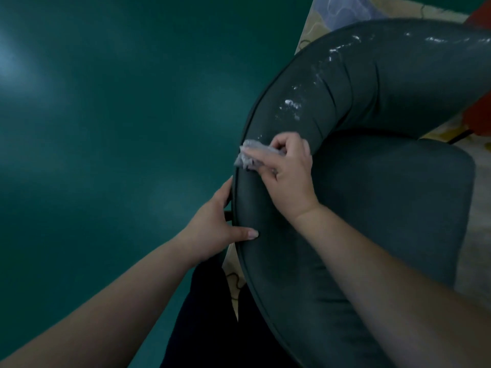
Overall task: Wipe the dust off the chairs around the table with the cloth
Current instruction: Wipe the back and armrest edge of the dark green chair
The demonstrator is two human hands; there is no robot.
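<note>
Head view: the right hand [287, 168] has its fingers [255, 155] curled round a crumpled grey cloth [245, 158], pressing it on the top of the chair [372, 181] backrest, likely to drag the dust along the curve. The left hand [220, 221] grips the backrest's outer edge just below the cloth, thumb on top, apparently to steady the chair against the push. The chair is dark grey-green, padded and curved; white dust [292, 104] streaks the backrest beyond the cloth, while the stretch nearer the person looks clean.
</note>
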